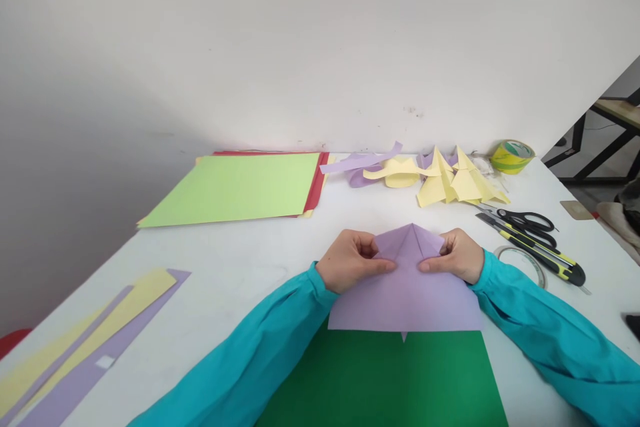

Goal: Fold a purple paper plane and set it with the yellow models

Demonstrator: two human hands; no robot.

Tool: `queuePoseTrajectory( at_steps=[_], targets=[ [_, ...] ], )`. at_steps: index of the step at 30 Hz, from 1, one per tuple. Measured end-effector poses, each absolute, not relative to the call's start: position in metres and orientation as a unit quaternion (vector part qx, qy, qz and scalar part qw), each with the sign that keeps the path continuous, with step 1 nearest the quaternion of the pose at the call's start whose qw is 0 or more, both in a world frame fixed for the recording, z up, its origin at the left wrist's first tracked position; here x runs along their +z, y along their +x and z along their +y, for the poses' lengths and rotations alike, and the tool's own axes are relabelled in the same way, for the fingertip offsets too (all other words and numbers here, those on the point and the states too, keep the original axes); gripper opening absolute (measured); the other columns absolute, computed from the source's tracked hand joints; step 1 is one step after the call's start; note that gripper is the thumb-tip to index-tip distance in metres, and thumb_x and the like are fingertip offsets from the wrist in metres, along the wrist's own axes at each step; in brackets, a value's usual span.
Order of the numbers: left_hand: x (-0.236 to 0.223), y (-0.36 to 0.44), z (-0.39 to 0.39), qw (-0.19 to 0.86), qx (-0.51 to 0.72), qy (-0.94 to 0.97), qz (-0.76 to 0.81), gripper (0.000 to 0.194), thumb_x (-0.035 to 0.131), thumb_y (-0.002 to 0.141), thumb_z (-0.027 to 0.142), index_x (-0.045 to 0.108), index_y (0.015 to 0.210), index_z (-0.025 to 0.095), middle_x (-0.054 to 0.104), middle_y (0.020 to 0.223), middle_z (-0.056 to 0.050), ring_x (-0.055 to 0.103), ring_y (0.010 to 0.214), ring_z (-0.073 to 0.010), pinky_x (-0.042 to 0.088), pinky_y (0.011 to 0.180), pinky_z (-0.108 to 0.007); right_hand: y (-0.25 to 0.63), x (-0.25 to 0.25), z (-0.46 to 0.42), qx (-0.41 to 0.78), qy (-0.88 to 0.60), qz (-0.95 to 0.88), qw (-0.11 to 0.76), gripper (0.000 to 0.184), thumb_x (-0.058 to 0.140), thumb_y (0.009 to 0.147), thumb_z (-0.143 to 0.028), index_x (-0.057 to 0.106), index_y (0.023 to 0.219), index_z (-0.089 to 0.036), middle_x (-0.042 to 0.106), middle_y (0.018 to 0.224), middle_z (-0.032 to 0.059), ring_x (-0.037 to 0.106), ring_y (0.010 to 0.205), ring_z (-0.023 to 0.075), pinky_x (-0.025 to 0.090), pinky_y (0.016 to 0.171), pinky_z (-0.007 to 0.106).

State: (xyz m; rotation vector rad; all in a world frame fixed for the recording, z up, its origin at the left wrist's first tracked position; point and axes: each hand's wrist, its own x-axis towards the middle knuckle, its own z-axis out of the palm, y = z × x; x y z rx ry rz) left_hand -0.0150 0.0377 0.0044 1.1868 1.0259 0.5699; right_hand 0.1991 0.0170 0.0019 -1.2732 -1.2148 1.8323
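A sheet of purple paper, creased and folded to a peak at its far end, is held between my hands. My left hand pinches its left flap, thumb on top and fingers curled beneath. On the other flap my right hand grips the same way. A small purple tip sticks out below the sheet's near edge. Beneath it lies a dark green sheet, partly covered by the purple paper. Most of my fingertips are hidden under the paper.
Stacked coloured sheets lie far left. Yellow folded paper shapes and paper strips stand along the wall, beside a yellow tape roll. Scissors, a utility knife and a tape ring lie right. Paper offcuts lie near left.
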Motion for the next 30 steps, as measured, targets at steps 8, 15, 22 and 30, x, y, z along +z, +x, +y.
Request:
queuePoseTrajectory(
  at_steps=[8,15,22,30],
  targets=[
    [-0.003,-0.014,0.040,0.664,0.254,0.526,0.466,0.031,0.079,0.047,0.032,0.059,0.060,0.011,0.062,0.055,0.000,0.057,0.052,-0.0130,0.045,0.048,-0.024,0.201,-0.007,0.019,0.666,-0.496,-0.486,0.273,0.037,0.080,0.043,-0.034,0.068,0.069,-0.010,0.067,0.062,0.0042,0.060,0.052,0.0157,0.050,0.049,0.026],
    [-0.009,-0.012,0.042,0.670,0.243,0.527,0.464,0.034,0.079,0.044,0.035,0.056,0.056,0.013,0.058,0.052,0.003,0.054,0.049,-0.0110,0.042,0.046,-0.022,0.199,-0.015,0.018,0.689,-0.483,-0.464,0.275,0.039,0.079,0.046,-0.036,0.067,0.072,-0.010,0.068,0.064,0.0046,0.062,0.056,0.0168,0.050,0.052,0.027],
    [-0.015,-0.012,0.041,0.697,0.186,0.528,0.448,0.039,0.074,0.051,0.047,0.059,0.056,0.012,0.058,0.052,0.001,0.051,0.046,-0.0098,0.037,0.042,-0.020,0.201,-0.024,0.020,0.684,-0.460,-0.478,0.303,0.040,0.075,0.053,-0.043,0.066,0.075,-0.010,0.066,0.064,0.0035,0.060,0.054,0.0135,0.047,0.052,0.025],
    [-0.012,-0.009,0.032,0.733,0.079,0.550,0.392,0.036,0.074,0.054,0.044,0.061,0.054,0.010,0.055,0.048,0.001,0.046,0.043,-0.0078,0.034,0.040,-0.019,0.207,-0.028,0.025,0.672,-0.454,-0.492,0.316,0.045,0.067,0.057,-0.055,0.059,0.054,-0.011,0.049,0.040,-0.0039,0.037,0.035,0.0038,0.026,0.035,0.018]
  ],
)
